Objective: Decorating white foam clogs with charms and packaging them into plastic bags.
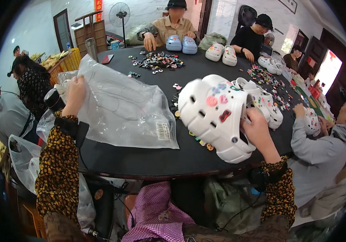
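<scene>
My left hand [75,94] is closed on the upper left edge of a clear plastic bag [126,107]. The bag hangs spread out over the near left of the table, with a barcode label [163,131] at its lower right corner. In my right hand [257,127] is a white clog [197,107], gripped at its opening and tilted above the table. Colourful charms dot its upper; whether a second clog is held with it, I cannot tell. Just behind this hand stand more white clogs [264,103] with charms.
The dark round table [120,161] carries heaps of small charms [161,61], blue clogs [182,45] and white clogs [221,54]. Across it sits a person in a tan shirt [181,26]. At right, a person in grey [318,145] handles a clog. Plastic bags [21,155] hang at left.
</scene>
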Tool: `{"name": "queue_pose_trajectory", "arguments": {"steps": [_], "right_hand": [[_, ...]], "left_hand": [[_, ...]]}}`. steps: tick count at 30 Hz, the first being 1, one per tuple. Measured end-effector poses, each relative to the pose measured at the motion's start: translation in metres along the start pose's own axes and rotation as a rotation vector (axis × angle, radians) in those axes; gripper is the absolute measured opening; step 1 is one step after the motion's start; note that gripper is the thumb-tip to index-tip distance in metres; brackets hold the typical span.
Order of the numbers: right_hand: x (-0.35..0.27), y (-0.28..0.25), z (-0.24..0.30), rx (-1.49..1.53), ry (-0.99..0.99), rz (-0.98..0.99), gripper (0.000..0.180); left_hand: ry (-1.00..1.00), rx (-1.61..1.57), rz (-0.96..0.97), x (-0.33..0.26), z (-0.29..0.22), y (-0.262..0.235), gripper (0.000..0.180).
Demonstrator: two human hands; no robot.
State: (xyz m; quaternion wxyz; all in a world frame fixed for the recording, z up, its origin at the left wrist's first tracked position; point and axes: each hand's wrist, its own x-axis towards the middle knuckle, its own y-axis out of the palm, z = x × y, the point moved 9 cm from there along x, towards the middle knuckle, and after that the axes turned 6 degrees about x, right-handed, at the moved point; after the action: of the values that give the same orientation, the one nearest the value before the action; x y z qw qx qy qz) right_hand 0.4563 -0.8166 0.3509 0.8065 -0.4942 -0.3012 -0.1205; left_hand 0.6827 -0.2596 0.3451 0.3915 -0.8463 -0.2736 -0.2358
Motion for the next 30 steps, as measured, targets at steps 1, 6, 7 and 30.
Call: {"name": "queue_pose_trajectory", "arguments": {"steps": [1,6,7,30], "right_hand": [[0.004,0.0,-0.008,0.071,0.135,0.008,0.019],[0.012,0.048,-0.049,0.534,0.533,0.073,0.025],[0.015,0.053,-0.036,0.607,0.563,0.106,0.028],[0.038,0.098,0.187,0.561,-0.44,0.373,0.023]], "left_hand": [[0.041,0.009,0.038,0.0,-0.015,0.004,0.041],[0.358,0.29,-0.273,-0.013,-0.066,-0.032,0.052],[0.453,0.336,-0.335,-0.026,-0.086,-0.038,0.049],[0.352,-0.157,0.455,-0.135,-0.143,-0.021,0.026]]}}
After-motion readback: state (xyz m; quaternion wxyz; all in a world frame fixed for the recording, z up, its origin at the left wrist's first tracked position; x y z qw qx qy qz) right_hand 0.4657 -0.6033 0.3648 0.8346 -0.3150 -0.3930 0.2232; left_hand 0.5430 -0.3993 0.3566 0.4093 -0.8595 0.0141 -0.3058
